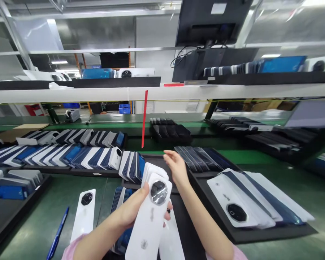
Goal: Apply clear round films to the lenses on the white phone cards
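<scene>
My left hand [135, 205] is closed around a small stack of white phone back covers [147, 231], held tilted towards me, thumb on the near face. The front cover has a round dark camera area. Just right of the stack, my right hand [176, 168] is raised over a black tray [158, 159] with its fingers apart and nothing in them. In that tray, a row of white and blue covers [130, 164] stands on edge beyond my left hand. Another white cover [172, 234] shows below the held stack, partly hidden by it.
At left, a single white cover [83, 213] lies beside a blue pen [58, 233] on the green table. Rows of covers [54, 155] fill trays behind. Fanned covers [249, 198] lie on a black tray at right. A shelf [97, 94] with a hanging red strip [144, 119] crosses ahead.
</scene>
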`<state>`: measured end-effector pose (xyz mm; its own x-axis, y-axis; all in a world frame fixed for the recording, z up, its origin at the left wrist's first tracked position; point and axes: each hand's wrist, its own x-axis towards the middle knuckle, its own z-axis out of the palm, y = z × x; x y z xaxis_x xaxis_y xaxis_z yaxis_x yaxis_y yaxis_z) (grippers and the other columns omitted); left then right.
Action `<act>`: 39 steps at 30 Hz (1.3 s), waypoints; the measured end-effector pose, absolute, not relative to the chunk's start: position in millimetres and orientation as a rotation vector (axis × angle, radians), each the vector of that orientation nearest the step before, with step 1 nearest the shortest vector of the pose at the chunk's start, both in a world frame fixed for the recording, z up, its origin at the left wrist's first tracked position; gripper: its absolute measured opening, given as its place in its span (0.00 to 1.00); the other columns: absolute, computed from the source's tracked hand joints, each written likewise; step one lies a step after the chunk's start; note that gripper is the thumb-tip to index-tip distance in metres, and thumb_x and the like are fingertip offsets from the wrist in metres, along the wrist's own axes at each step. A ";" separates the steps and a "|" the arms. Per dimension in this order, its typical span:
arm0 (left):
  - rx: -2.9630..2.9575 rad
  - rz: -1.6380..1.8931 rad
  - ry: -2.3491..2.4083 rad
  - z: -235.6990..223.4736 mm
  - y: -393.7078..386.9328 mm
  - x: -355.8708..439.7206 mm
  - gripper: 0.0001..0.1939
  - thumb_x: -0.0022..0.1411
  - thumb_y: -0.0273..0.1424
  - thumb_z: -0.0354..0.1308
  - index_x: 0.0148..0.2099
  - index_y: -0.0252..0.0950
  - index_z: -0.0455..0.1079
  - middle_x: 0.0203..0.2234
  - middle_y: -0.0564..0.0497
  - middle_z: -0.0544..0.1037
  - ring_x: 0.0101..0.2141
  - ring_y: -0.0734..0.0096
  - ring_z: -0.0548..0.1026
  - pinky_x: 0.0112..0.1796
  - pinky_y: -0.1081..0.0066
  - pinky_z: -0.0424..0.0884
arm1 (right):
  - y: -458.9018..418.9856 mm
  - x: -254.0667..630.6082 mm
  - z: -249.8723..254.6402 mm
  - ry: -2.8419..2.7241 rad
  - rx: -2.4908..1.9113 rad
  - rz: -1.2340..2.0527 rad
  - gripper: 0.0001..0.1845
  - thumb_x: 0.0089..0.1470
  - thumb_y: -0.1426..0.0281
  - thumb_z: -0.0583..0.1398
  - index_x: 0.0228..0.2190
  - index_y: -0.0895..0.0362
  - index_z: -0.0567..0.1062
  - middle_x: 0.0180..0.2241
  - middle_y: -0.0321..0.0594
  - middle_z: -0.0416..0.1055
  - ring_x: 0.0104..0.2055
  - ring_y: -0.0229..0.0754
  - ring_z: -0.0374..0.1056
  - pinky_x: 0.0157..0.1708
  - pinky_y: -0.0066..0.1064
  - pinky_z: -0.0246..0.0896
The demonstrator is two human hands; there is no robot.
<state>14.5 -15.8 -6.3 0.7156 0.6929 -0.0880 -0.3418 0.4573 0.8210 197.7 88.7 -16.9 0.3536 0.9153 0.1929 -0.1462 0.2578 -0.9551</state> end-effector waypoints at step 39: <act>0.922 0.477 0.391 2.7 -41.5 3.8 0.50 0.44 0.70 0.55 0.42 0.24 0.77 0.29 0.40 0.80 0.23 0.68 0.75 0.27 0.72 0.69 | 173.6 123.2 -41.3 -0.481 -0.954 1.308 0.18 0.63 0.63 0.60 0.51 0.59 0.71 0.50 0.45 0.71 0.46 0.44 0.71 0.44 0.41 0.72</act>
<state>3.8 -41.5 2.7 0.8284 0.5477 -0.1175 -0.2225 0.5143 0.8282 123.2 173.6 -41.3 0.2393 0.9488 -0.2064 -0.5894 -0.0270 -0.8074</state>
